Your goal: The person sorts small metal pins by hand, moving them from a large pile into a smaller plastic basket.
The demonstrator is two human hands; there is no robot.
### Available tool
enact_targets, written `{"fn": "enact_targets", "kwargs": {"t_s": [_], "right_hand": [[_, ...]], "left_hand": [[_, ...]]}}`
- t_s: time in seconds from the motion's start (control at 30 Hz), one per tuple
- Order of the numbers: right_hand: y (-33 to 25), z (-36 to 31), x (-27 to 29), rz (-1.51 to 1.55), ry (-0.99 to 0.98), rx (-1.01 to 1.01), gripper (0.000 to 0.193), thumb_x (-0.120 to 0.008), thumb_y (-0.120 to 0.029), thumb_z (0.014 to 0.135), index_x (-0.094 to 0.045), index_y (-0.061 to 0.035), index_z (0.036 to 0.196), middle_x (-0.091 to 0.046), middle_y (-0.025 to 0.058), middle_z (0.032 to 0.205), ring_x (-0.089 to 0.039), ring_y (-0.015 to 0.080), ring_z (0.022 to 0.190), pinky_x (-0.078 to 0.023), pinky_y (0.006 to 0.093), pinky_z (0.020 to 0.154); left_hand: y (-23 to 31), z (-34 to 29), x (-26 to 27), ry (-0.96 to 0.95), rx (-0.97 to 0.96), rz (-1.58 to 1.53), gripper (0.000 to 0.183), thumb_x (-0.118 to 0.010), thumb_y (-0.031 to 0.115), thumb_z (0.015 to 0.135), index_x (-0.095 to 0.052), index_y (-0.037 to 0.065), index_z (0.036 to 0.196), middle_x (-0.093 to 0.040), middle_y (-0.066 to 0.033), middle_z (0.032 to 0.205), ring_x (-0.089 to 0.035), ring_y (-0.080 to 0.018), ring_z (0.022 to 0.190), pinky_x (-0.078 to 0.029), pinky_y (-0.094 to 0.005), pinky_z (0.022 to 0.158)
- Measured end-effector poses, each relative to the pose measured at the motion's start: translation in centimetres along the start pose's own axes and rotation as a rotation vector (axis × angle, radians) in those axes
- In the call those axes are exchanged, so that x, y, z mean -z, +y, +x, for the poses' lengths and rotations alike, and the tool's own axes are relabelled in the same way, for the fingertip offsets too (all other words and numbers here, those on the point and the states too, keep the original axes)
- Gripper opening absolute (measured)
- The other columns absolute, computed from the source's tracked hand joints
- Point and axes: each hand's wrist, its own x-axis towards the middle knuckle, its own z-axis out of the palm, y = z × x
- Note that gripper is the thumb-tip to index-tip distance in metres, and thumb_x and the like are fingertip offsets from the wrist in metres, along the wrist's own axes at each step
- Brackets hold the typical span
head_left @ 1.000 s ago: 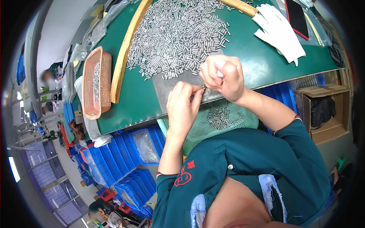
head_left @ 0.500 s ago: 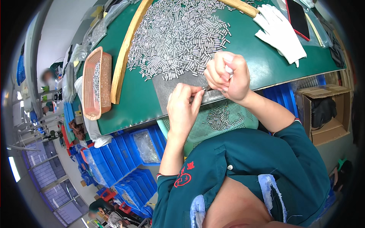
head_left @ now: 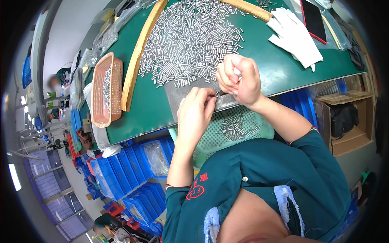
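Note:
Pinched between the thumb and fingertips of my left hand (head_left: 196, 113) is a small metal pin (head_left: 217, 94), held at the front of a grey mat (head_left: 174, 93). My right hand (head_left: 242, 83) is closed in a fist around a slim tool with a white handle (head_left: 238, 72). Its dark tip points at the pin; whether they touch is too small to tell. A big pile of silvery metal pins (head_left: 190, 42) spreads over the table just beyond both hands. Below them, a light green perforated basket (head_left: 207, 117) holds more pins.
Wooden strips (head_left: 135, 67) border the pile on the green table (head_left: 267, 52). At left stands a pink basket (head_left: 97, 95) with pins. White gloves (head_left: 298, 38) and a red-edged phone (head_left: 313, 18) lie at far right. Blue bins (head_left: 125, 164) and a cardboard box (head_left: 362, 133) are below table level.
Both hands keep nearly the same grip and place, with the left fingers shifting slightly around the pin. The whole view has moved a little.

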Motion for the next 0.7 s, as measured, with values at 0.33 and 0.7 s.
{"fn": "enact_targets", "kwargs": {"t_s": [0.33,0.7], "right_hand": [[-0.1,-0.1,0.1,-0.001,-0.005,0.037,0.033,-0.032,-0.019,0.086,-0.033,-0.0053,0.056,-0.034,0.0014,0.046,-0.026,0.0060,0.038,-0.023,0.0206,0.035],[-0.2,-0.3,0.1,0.007,-0.004,0.056,0.032,-0.033,-0.019,0.085,-0.034,-0.0047,0.056,-0.034,0.0014,0.047,-0.027,0.0057,0.038,-0.024,0.0207,0.035]], "left_hand": [[-0.4,0.2,-0.1,-0.007,-0.087,0.001,0.011,-0.057,0.007,0.076,-0.057,0.010,0.086,-0.053,-0.0052,0.081,-0.056,-0.0243,0.073,-0.044,-0.0345,0.063],[0.0,-0.2,-0.7,0.051,-0.041,0.049,0.015,-0.063,0.012,0.071,-0.055,0.007,0.084,-0.053,-0.0056,0.077,-0.055,-0.0211,0.066,-0.041,-0.0332,0.061]]}}
